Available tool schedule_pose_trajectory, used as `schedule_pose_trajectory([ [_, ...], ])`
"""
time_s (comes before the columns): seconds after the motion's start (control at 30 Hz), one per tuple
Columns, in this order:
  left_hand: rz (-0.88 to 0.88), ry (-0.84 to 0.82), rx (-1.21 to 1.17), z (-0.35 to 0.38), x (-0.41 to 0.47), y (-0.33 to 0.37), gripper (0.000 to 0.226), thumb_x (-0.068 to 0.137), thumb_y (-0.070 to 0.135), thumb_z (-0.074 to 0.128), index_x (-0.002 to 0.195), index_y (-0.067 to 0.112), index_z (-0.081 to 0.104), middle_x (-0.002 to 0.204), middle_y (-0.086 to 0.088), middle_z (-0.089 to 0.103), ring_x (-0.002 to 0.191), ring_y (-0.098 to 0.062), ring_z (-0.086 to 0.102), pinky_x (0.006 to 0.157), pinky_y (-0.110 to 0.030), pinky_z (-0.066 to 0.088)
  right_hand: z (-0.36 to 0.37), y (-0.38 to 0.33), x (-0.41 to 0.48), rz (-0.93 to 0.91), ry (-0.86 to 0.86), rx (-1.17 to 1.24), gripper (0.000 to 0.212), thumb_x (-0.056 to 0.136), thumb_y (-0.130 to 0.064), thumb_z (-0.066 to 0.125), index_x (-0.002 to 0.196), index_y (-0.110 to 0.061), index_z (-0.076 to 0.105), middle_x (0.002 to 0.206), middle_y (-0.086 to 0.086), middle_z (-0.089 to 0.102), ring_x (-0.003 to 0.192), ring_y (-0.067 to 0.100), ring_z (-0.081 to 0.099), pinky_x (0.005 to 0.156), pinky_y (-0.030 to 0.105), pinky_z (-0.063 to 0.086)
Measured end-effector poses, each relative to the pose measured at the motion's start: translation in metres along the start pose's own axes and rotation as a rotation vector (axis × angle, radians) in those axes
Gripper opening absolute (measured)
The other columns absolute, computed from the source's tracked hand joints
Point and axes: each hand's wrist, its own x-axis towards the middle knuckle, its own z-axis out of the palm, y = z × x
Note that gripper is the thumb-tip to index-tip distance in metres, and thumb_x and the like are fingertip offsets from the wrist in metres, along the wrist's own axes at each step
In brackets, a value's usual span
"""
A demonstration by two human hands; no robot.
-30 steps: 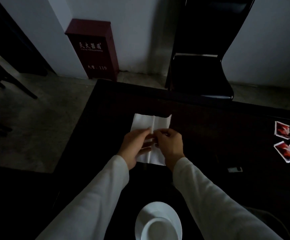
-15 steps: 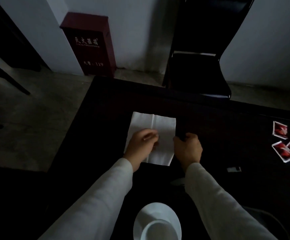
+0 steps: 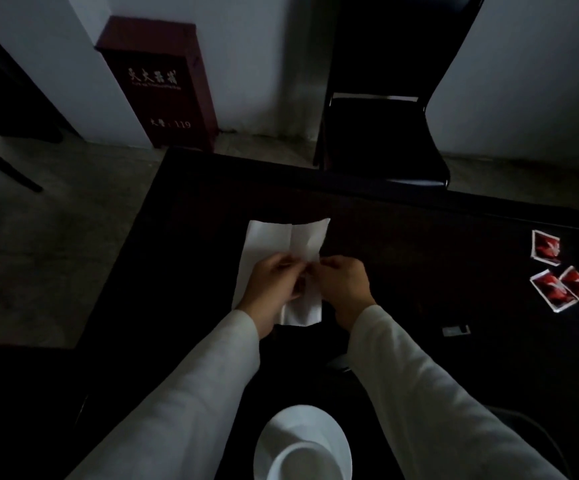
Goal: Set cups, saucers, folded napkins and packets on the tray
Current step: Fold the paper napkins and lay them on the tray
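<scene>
At the frame's centre, the left hand (image 3: pixel 274 285) and right hand (image 3: pixel 345 287) both pinch the white napkin (image 3: pixel 274 237) lying on the dark table (image 3: pixel 402 237). 3 red packets (image 3: pixel 558 271) lie at the right edge, and a white saucer (image 3: pixel 302 441) sits at bottom centre.

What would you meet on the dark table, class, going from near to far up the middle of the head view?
White saucer → left hand and right hand together on the white napkin → table's far edge → black chair.
</scene>
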Motion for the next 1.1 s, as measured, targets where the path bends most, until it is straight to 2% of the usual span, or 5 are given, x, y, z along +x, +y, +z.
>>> schedule_pose_trajectory([
  [0.3,-0.097,0.151,-0.096,-0.043,0.012,0.000,0.018,0.085,0.033,0.078,0.096,0.018,0.080,0.096,-0.006,0.080,0.090,-0.023,0.076,0.083,-0.041,0.062,0.034,-0.009,-0.009,-0.042,-0.204,0.101,0.014,0.088,-0.024,0.073,0.086,-0.012,0.080,0.090,0.013,0.080,0.089,0.029,0.077,0.085,0.043,0.063],
  [0.4,-0.097,0.137,-0.034,-0.057,0.011,-0.002,0.009,0.089,0.023,0.073,0.095,0.020,0.079,0.098,-0.007,0.080,0.087,-0.024,0.077,0.084,-0.044,0.061,0.028,-0.007,-0.007,-0.045,-0.087,0.143,0.016,0.091,-0.026,0.071,0.092,-0.012,0.077,0.086,0.006,0.078,0.079,0.020,0.074,0.072,0.033,0.061],
  [0.57,0.023,0.181,0.166,-0.074,0.007,0.000,0.013,0.088,0.013,0.071,0.087,0.025,0.078,0.094,-0.002,0.079,0.094,-0.023,0.074,0.089,-0.044,0.059,0.012,-0.003,0.001,-0.029,0.083,-0.133,0.022,0.087,-0.030,0.072,0.107,-0.020,0.075,0.096,0.005,0.076,0.091,0.024,0.074,0.087,0.043,0.063],
  [0.77,0.173,0.267,0.541,-0.084,0.006,0.003,0.051,0.085,0.013,0.074,0.134,0.014,0.060,0.107,0.005,0.067,0.091,-0.011,0.062,0.071,-0.019,0.048,0.033,-0.012,-0.001,-0.009,-0.021,-0.146,0.022,0.082,-0.024,0.079,0.071,-0.005,0.075,0.071,0.010,0.074,0.069,0.027,0.073,0.078,0.050,0.064],
  [1.1,0.414,0.170,0.934,-0.080,-0.014,-0.009,0.053,0.086,0.029,0.076,0.134,0.014,0.060,0.127,-0.009,0.063,0.116,-0.028,0.060,0.097,-0.046,0.052,0.066,-0.014,0.002,0.180,-0.130,0.174,0.008,0.085,-0.008,0.076,0.080,-0.005,0.072,0.093,0.018,0.077,0.080,0.029,0.076,0.070,0.040,0.065],
])
